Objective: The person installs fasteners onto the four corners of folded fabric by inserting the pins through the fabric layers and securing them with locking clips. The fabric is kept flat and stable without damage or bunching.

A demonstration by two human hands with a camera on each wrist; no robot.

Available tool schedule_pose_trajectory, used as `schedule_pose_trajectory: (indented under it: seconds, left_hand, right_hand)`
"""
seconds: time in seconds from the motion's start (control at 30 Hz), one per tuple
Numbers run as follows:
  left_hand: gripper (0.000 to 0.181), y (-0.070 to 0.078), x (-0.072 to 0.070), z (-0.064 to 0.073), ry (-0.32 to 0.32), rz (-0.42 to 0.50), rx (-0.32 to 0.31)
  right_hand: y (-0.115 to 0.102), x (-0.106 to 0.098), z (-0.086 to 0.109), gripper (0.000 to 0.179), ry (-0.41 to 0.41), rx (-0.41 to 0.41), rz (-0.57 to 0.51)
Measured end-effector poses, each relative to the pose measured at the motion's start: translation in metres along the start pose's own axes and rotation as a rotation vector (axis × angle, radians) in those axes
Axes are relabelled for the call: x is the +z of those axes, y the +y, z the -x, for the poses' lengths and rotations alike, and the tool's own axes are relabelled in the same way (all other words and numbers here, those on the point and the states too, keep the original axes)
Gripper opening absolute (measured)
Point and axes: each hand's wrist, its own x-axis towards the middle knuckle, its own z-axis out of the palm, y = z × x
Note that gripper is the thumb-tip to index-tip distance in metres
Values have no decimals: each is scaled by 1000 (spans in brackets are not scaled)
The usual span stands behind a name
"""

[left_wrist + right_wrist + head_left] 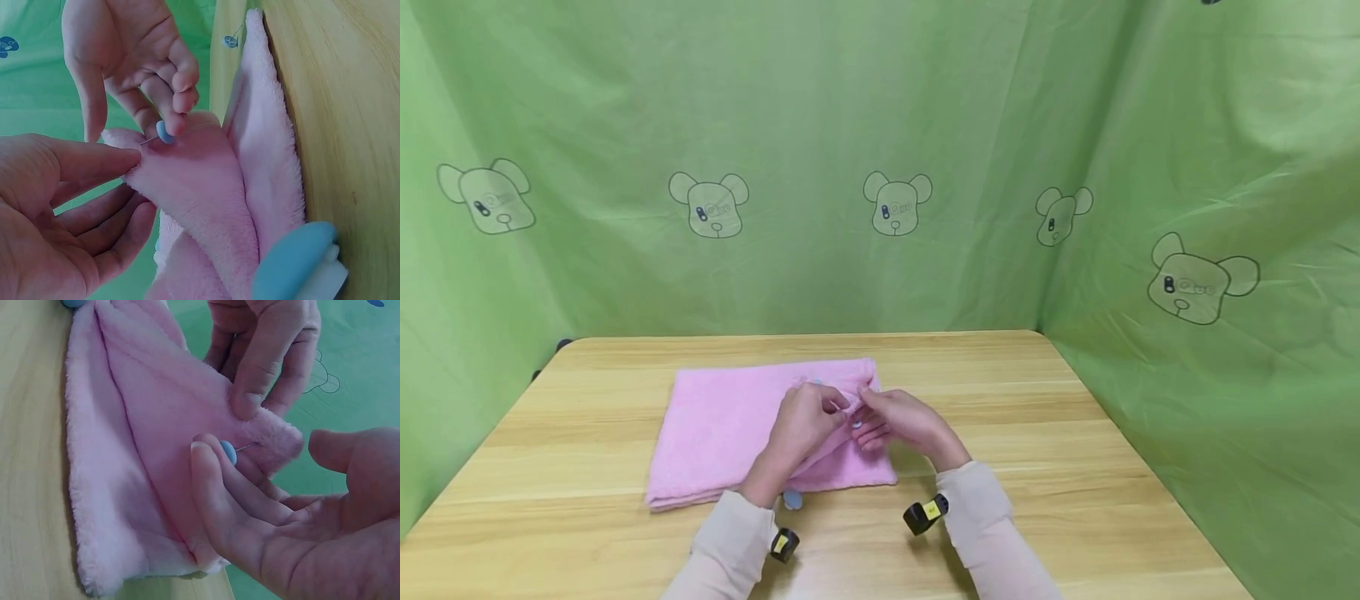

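Observation:
A folded pink plush cloth (722, 425) lies on the table, its right part lifted and folded over. My left hand (805, 421) pinches the raised edge of the cloth between thumb and fingers, as the left wrist view shows. Through that edge runs a thin metal pin with a blue head (229, 452). My right hand (910, 419) is at the cloth's right side, fingers at the pin's head and thumb held apart from them. In the left wrist view, another blue-headed pin (230, 41) stands by the far corner of the cloth.
A light-blue rounded object with a white part (297, 262) sits by the cloth's near edge, close to my left wrist. The wooden table (1037, 500) extends on both sides. Green curtains (805, 275) with printed bear heads enclose the back and sides.

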Motion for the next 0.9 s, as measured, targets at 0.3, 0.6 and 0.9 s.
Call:
schedule_pose_trajectory:
  seconds: [0.3,0.6,0.9]
  left_hand:
    - [14,2,-1,1,15,-49,26]
    - [15,1,0,0,26,-63,7]
    - [12,1,0,0,22,-60,15]
  right_hand:
    - [1,2,-3,51,30,23,6]
    - [5,3,-7,39,54,4,-33]
    - [3,5,-6,32,99,-26,-65]
